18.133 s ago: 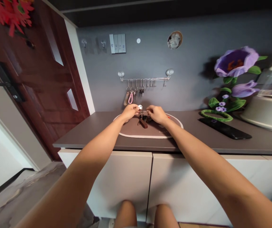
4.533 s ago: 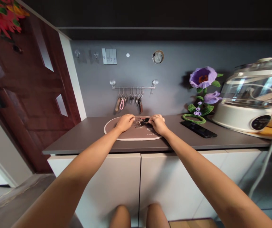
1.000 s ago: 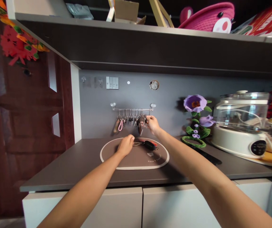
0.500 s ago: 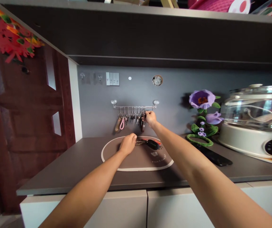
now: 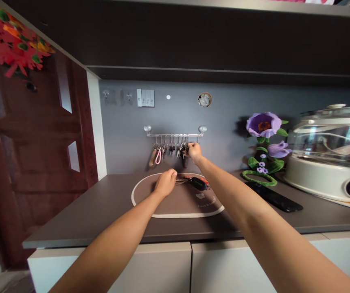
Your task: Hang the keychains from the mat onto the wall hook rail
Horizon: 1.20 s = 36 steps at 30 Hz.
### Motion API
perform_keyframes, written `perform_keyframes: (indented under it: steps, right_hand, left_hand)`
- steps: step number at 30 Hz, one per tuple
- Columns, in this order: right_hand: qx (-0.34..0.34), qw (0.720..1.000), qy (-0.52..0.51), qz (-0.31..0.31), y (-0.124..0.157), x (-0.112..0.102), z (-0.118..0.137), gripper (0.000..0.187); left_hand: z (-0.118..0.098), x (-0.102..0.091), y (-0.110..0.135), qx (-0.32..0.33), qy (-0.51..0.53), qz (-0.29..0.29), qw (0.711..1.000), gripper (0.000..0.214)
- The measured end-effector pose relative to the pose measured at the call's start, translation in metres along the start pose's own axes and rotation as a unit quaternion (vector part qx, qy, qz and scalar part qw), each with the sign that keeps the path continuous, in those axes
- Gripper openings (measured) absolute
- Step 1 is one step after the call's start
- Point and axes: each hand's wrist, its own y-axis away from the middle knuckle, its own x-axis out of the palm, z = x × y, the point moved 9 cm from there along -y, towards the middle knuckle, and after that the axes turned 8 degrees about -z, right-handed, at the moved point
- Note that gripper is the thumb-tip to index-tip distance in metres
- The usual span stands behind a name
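My right hand (image 5: 195, 153) reaches to the right part of a metal hook rail (image 5: 175, 135) on the grey wall. Its fingers are pinched on a bunch of keys (image 5: 186, 148) hanging there, which they partly hide. Other key bunches hang to the left, one with a pink loop (image 5: 158, 156) and one with a tan fob (image 5: 152, 158). My left hand (image 5: 165, 183) is low over the brown mat (image 5: 175, 207), fingers curled; what they hold, if anything, is hidden. Beside its fingertips lies a braided strap (image 5: 181, 181) by a black car key fob (image 5: 198, 184) with something red behind it.
To the right stand a purple knitted flower (image 5: 264, 125), a black phone (image 5: 277, 197) lying flat, and a clear-topped white appliance (image 5: 321, 175). A dark shelf (image 5: 193, 44) overhangs the counter (image 5: 80, 211). A brown door (image 5: 40, 171) is at the left.
The view has shifted slightly, so the shelf edge sits higher in the picture. Both hands keep nearly the same places, the right at the keys and the left over the mat.
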Motion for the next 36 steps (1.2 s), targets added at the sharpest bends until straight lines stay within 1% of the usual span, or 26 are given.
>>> perform_keyframes:
  steps: [5, 12, 19, 25, 27, 30, 33, 36]
  right_hand:
    - [-0.009, 1.000, 0.004, 0.013, -0.006, -0.002, -0.011, 0.010]
    - [-0.086, 0.994, 0.068, -0.006, -0.019, -0.009, -0.013, 0.013]
    - [-0.105, 0.991, 0.081, 0.003, -0.012, -0.022, -0.016, 0.014]
    - [-0.108, 0.990, 0.090, 0.013, 0.009, -0.039, -0.014, 0.018]
    - [-0.093, 0.991, 0.095, 0.031, 0.021, -0.045, -0.017, 0.018]
    - [-0.077, 0.987, 0.119, 0.073, 0.043, -0.053, -0.023, 0.013]
    - [-0.079, 0.979, 0.159, 0.103, 0.063, -0.063, -0.030, 0.010]
    - [-0.086, 0.969, 0.201, 0.116, 0.076, -0.073, -0.039, 0.009]
  left_hand:
    - [0.000, -0.001, 0.000, 0.002, 0.002, -0.002, 1.000, 0.025]
    - [0.001, -0.001, 0.000, 0.007, -0.001, -0.006, 1.000, 0.026]
    - [0.001, 0.000, 0.000, 0.009, -0.001, -0.006, 1.000, 0.025]
    - [-0.002, -0.002, 0.002, 0.018, -0.002, -0.003, 1.000, 0.022]
    - [-0.004, -0.002, 0.003, 0.019, -0.005, 0.004, 1.000, 0.022]
    - [-0.007, -0.004, 0.005, 0.023, -0.017, 0.012, 1.000, 0.022]
    - [-0.010, -0.005, 0.007, 0.028, -0.032, 0.016, 0.999, 0.022]
    - [-0.012, -0.006, 0.009, 0.032, -0.042, 0.021, 0.998, 0.023]
